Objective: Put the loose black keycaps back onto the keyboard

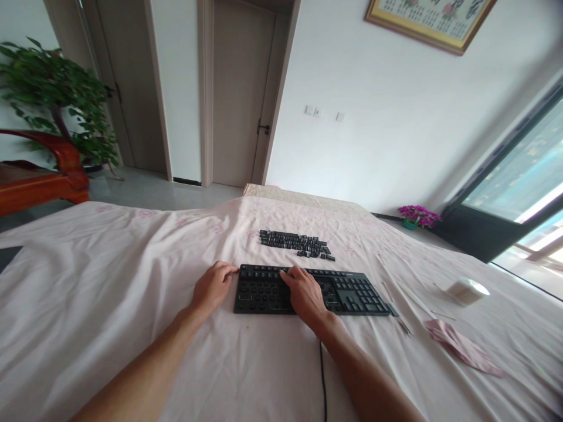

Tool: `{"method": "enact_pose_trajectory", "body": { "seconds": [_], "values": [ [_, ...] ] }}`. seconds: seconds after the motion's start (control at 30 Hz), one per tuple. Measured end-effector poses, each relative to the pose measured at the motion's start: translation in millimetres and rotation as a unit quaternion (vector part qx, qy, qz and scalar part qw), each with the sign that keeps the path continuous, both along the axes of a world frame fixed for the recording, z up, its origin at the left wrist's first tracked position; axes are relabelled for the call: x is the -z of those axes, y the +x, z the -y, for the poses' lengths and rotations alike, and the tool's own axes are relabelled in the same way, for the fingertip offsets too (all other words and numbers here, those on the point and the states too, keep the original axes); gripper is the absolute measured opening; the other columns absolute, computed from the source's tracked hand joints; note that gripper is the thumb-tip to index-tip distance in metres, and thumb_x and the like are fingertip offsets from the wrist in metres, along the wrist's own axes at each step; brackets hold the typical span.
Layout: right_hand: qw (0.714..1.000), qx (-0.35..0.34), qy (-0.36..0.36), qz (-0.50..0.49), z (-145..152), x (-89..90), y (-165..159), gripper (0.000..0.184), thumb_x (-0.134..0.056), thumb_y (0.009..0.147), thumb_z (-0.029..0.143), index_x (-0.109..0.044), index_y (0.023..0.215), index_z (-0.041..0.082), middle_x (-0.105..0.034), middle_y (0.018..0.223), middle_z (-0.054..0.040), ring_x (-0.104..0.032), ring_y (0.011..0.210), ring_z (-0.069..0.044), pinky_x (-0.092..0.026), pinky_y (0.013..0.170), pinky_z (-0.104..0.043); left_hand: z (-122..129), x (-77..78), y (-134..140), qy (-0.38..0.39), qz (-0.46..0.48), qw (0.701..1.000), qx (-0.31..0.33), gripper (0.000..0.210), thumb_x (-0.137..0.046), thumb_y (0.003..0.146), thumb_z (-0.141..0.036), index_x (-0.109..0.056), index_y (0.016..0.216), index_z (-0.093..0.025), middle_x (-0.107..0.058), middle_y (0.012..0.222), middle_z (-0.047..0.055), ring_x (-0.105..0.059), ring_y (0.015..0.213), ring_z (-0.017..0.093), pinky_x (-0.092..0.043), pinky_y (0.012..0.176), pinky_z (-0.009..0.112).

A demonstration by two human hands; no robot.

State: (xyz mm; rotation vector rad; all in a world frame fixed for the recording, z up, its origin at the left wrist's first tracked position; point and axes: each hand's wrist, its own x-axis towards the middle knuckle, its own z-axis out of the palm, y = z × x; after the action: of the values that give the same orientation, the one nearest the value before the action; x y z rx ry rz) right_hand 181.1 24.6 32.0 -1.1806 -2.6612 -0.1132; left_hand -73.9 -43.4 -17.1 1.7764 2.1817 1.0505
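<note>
A black keyboard (358,290) lies flat on the pink cloth, its cable leading toward me. Many letter positions on its left and middle show bare sockets, while the number pad and part of the top row carry keycaps. At the keyboard's upper left corner, my left hand (214,288) is closed, its fingertips gripping the edge. My right hand (304,293) rests over the top number row with fingers curled and thumb on the left; whatever sits under its fingertips is hidden. Beyond the keyboard lies a group of loose black keycaps (292,241), set in rough rows.
To the right are a white roll (467,291), a folded pink cloth (464,347), thin sticks and a slim metal tool (404,327) beside the keyboard. A wooden armchair (48,170) and a leafy plant (57,94) stand at far left. Purple flowers (419,215) stand beyond the table.
</note>
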Motion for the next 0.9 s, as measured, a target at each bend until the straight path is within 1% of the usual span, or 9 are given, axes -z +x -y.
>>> {"method": "enact_pose_trajectory", "body": {
  "seconds": [0.1,0.17,0.27,0.33,0.47,0.6,0.7,0.9],
  "values": [
    [0.996,0.015,-0.027,-0.083,-15.8,0.1,9.8,0.041,-0.035,0.092,0.015,-0.060,0.121,0.030,-0.062,0.104,-0.0019,-0.055,0.094,-0.014,-0.038,0.080,-0.022,-0.6,0.4,-0.1,-0.004,0.007,1.000,0.004,0.032,-0.044,0.081,-0.013,-0.066,0.099,-0.026,-0.063,0.110,-0.001,-0.058,0.102,0.014,-0.043,0.088,0.023],
    [0.991,0.058,-0.016,-0.118,-31.1,-2.7,17.7,0.039,-0.034,0.094,0.020,-0.061,0.120,0.030,-0.062,0.106,-0.0015,-0.056,0.094,-0.013,-0.039,0.078,-0.021,-0.4,-0.3,0.3,-0.003,0.010,1.000,0.006,0.032,-0.043,0.081,-0.013,-0.066,0.100,-0.026,-0.063,0.111,-0.001,-0.058,0.102,0.014,-0.043,0.087,0.024],
    [0.984,0.145,0.017,-0.105,-57.2,-9.1,27.4,0.034,-0.040,0.093,0.025,-0.065,0.115,0.031,-0.061,0.109,-0.0016,-0.054,0.098,-0.016,-0.040,0.076,-0.023,-0.5,-1.2,0.5,-0.003,0.014,1.000,0.007,0.032,-0.043,0.082,-0.013,-0.066,0.100,-0.026,-0.063,0.111,0.000,-0.058,0.102,0.014,-0.043,0.087,0.024],
    [0.983,0.167,0.033,-0.068,-73.4,-13.2,29.6,0.032,-0.042,0.092,0.026,-0.067,0.112,0.031,-0.061,0.109,-0.0028,-0.052,0.099,-0.017,-0.039,0.078,-0.025,-1.0,-0.9,0.1,-0.005,0.016,1.000,0.007,0.032,-0.043,0.081,-0.012,-0.066,0.100,-0.026,-0.063,0.112,0.000,-0.058,0.102,0.014,-0.043,0.088,0.024],
    [0.986,0.158,0.060,-0.001,-96.6,-18.5,21.8,0.029,-0.045,0.091,0.028,-0.069,0.107,0.031,-0.060,0.106,-0.0051,-0.048,0.098,-0.019,-0.036,0.079,-0.027,-1.8,1.2,-1.2,-0.001,0.012,1.000,0.008,0.033,-0.043,0.081,-0.011,-0.066,0.099,-0.026,-0.063,0.111,0.000,-0.058,0.102,0.013,-0.043,0.089,0.024],
    [0.988,0.133,0.062,0.053,-110.3,-18.9,7.4,0.027,-0.046,0.091,0.028,-0.073,0.093,0.027,-0.060,0.104,-0.0077,-0.045,0.100,-0.021,-0.033,0.083,-0.031,-0.4,1.2,-1.3,0.007,0.009,1.000,0.012,0.033,-0.043,0.080,-0.012,-0.066,0.099,-0.026,-0.063,0.110,0.000,-0.058,0.102,0.014,-0.043,0.089,0.025],
    [0.989,0.123,0.052,0.061,-116.8,-16.6,0.3,0.024,-0.050,0.088,0.026,-0.074,0.086,0.023,-0.061,0.101,-0.0094,-0.044,0.103,-0.023,-0.032,0.085,-0.033,0.2,0.1,-0.7,0.008,0.010,1.000,0.008,0.032,-0.043,0.080,-0.012,-0.066,0.099,-0.025,-0.063,0.110,0.000,-0.058,0.102,0.014,-0.043,0.089,0.025],
    [0.993,0.111,0.024,0.042,-119.2,-15.3,-5.2,0.017,-0.056,0.083,0.021,-0.073,0.084,0.022,-0.063,0.101,-0.0076,-0.046,0.106,-0.021,-0.031,0.088,-0.032,-1.3,0.2,-0.2,0.004,0.013,1.000,0.005,0.033,-0.044,0.080,-0.011,-0.066,0.099,-0.025,-0.063,0.110,0.000,-0.057,0.103,0.014,-0.042,0.090,0.025]
  ]
}}
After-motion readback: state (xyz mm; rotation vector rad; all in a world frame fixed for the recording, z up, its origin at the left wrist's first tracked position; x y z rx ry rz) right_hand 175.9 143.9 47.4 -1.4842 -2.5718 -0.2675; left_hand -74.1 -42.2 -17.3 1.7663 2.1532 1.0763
